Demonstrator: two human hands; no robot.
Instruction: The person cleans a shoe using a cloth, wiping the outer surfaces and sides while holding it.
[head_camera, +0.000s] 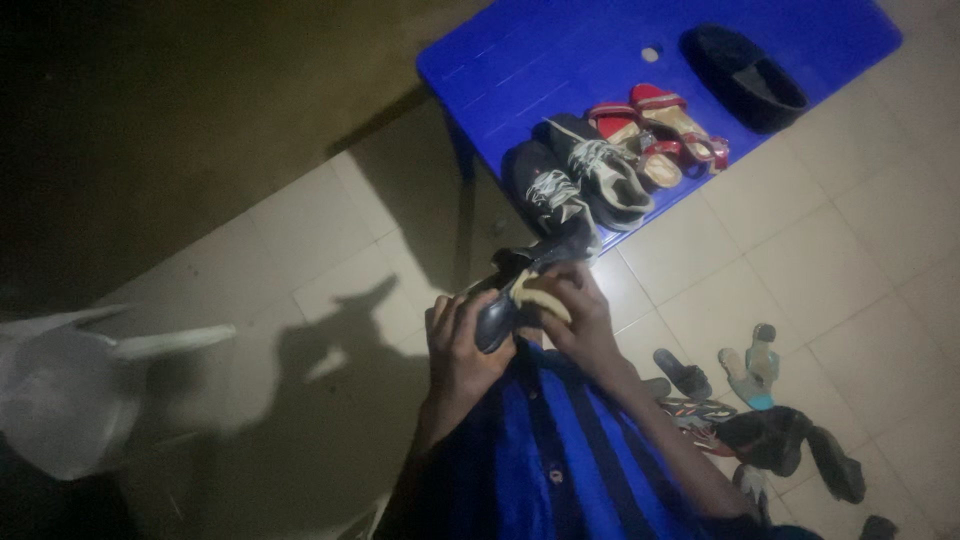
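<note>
Two hands meet at chest height: the left hand (462, 345) grips a dark glossy leather shoe (505, 300) by its underside, while the right hand (578, 310) presses a pale yellowish cloth (538, 296) onto its upper. Just beyond them, dark laced sneakers (580, 180) and red strapped sandals (660, 132) line the blue plastic desk (560, 60). With dim light and a one-handed hold, the shoe could probably slip to the tiled floor (850, 290).
</note>
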